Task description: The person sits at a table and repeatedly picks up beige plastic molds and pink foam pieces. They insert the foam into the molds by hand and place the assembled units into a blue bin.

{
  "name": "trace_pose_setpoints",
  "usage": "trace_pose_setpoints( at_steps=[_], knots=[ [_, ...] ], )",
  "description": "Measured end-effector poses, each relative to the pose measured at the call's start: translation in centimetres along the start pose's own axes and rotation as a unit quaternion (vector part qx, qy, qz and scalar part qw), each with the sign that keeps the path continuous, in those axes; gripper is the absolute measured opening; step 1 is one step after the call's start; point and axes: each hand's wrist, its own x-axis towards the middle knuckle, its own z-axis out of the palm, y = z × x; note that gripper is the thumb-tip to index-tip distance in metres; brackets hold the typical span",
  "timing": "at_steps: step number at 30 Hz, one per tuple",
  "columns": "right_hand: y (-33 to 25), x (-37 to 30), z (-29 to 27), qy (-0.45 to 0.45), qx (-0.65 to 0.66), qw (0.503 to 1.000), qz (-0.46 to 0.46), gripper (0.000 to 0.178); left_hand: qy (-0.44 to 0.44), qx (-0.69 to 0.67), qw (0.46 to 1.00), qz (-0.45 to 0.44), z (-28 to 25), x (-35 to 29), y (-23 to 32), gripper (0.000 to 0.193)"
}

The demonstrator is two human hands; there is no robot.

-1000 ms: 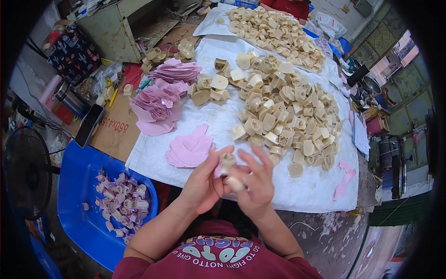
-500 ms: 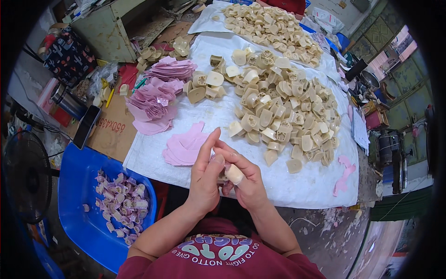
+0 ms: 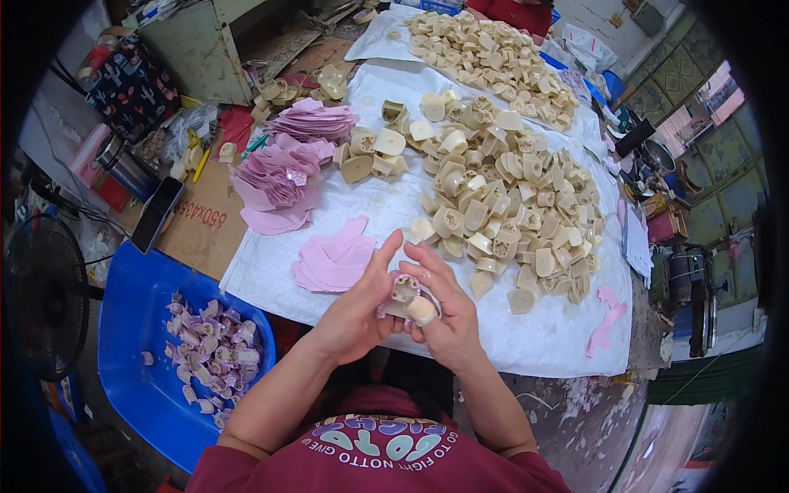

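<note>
Between my two hands is a beige plastic shoe heel (image 3: 403,288) with a hollow, ribbed end facing up and shiny pink-purple covering around its sides. My left hand (image 3: 352,319) holds it from the left, palm and fingers along its side. My right hand (image 3: 454,327) grips the other side; its thumb has a cream-coloured cover on the tip. Beyond my left hand lie flat pink cut sheets (image 3: 333,259). Further back are stacked pink pieces (image 3: 275,181). A large heap of bare beige heels (image 3: 514,197) spreads to the right of them.
A white cloth (image 3: 271,275) covers the table. At lower left, a blue tub (image 3: 131,329) holds several covered heels (image 3: 215,353). A phone (image 3: 156,215), a steel flask (image 3: 126,168) and a black fan (image 3: 45,296) are at left. Another person's red sleeve (image 3: 514,15) shows behind a second heap (image 3: 493,62).
My hands have opened around the heel and turned it, so its hollow end now shows. The view has shifted slightly.
</note>
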Motion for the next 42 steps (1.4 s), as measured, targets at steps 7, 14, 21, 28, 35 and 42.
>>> trace_pose_setpoints(
  at_steps=[7,14,21,28,35,42],
  knots=[
    [0.0,0.1,-0.4,-0.002,0.043,0.999,-0.017,0.039,-0.062,-0.055,0.997,0.005,0.9,-0.6,0.4,0.082],
    [-0.6,-0.6,0.6,0.012,0.362,0.926,0.102,0.036,-0.077,-0.004,0.996,0.051,0.3,-0.6,-0.5,0.106],
    [-0.4,0.0,0.0,0.035,0.469,0.865,0.176,0.037,-0.119,0.318,0.926,0.168,-0.4,-0.6,0.6,0.100],
    [1.3,-1.1,-1.3,-0.005,0.426,0.843,0.329,0.034,-0.130,0.730,0.609,0.282,-0.6,-0.1,3.0,0.085],
    [0.1,-0.8,-2.1,-0.043,0.375,0.871,0.315,0.024,-0.106,0.773,0.569,0.259,-0.5,-0.8,3.7,0.051],
    [-0.4,-0.9,-0.7,-0.024,0.133,0.966,0.222,0.019,-0.065,0.811,0.536,0.224,-0.3,-1.2,3.4,0.041]
  ],
)
